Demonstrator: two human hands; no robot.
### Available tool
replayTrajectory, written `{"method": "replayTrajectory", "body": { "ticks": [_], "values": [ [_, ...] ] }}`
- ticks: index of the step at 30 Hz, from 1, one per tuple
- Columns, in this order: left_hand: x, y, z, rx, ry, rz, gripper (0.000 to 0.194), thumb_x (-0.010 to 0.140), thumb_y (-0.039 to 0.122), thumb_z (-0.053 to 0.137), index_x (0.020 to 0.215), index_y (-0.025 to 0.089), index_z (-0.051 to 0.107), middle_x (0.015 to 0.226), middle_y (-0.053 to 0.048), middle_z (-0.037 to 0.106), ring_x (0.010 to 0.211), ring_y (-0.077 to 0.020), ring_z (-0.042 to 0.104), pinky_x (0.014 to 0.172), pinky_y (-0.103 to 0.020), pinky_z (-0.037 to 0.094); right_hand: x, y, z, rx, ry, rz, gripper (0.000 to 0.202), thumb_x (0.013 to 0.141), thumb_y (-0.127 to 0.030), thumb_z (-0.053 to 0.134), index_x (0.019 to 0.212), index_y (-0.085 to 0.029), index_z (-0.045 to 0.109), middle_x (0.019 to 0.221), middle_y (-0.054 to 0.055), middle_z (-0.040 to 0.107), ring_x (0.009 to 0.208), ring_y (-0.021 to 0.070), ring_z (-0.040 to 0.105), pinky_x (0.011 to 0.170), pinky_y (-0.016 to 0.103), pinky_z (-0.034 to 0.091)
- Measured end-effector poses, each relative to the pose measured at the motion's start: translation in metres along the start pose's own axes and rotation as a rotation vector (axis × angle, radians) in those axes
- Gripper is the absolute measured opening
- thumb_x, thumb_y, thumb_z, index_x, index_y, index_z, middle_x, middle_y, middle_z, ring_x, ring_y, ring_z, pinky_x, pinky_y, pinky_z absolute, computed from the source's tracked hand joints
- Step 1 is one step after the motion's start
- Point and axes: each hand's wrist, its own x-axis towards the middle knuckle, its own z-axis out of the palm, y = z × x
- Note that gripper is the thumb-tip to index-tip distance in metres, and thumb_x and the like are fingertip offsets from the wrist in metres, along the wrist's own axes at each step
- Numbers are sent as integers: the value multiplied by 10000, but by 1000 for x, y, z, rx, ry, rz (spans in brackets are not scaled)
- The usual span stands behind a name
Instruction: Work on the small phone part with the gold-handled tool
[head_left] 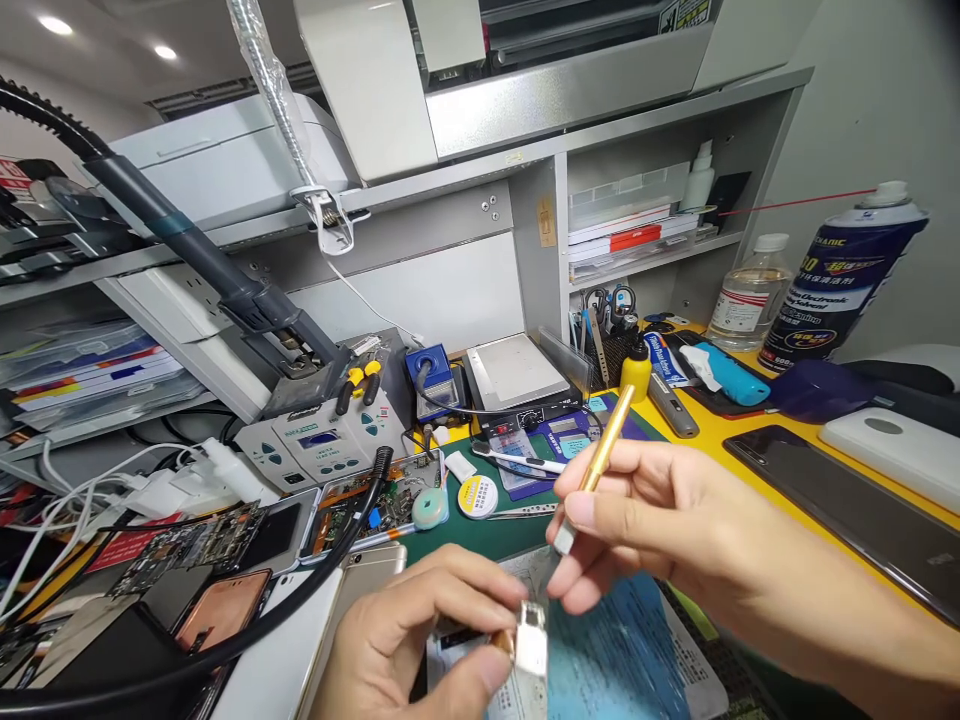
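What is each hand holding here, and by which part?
Right hand pinches a gold-handled tool near its lower tip end; left hand grips a small metal part by its sides.

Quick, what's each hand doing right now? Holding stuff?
Left hand: closed, pinching a small metal-capped part between thumb and fingers.
Right hand: closed, gripping a gold-handled tool like a pen, tip angled down toward that part.

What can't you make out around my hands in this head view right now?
- Tip of the gold-handled tool: hidden behind the right hand fingers.
- Small metal part in the left hand: mostly covered by fingers, type unclear.
- Print on the blue sheet: too blurred.
- Left wrist: cut off by the bottom edge.
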Motion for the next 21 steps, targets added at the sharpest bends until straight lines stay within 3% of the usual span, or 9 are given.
{"method": "replayTrajectory", "body": {
  "ticks": [4,8,15,21],
  "values": [
    [0,-6,-3,327,28,83,230,837,96,664,891,310,727,1048,16,736,1042,-173,669,924,-302,501,2,-1,-5,-8,54,-33,150,884,-276,776,891,-170,669,756,11,753,713,197,795,670,273,628],
    [3,-9,1,621,-70,198,217,842,66,654,912,262,716,1104,-37,710,1103,-199,633,965,-351,488,5,-2,-6,-18,96,-39,120,866,-230,774,860,-171,670,725,16,749,692,199,791,663,283,634],
    [0,-14,14,780,-160,240,209,841,71,623,917,223,746,1198,-126,647,1221,-301,532,1026,-495,453,10,-4,-4,-38,161,-50,60,871,-176,716,839,-143,678,713,54,755,675,204,786,647,288,637],
    [-1,-12,18,868,-195,235,204,836,78,609,909,211,746,1207,-155,640,1264,-345,477,1041,-548,421,11,-5,-3,-56,185,-38,80,882,-147,689,804,-140,674,705,65,759,664,195,789,622,254,625]
  ]
}}
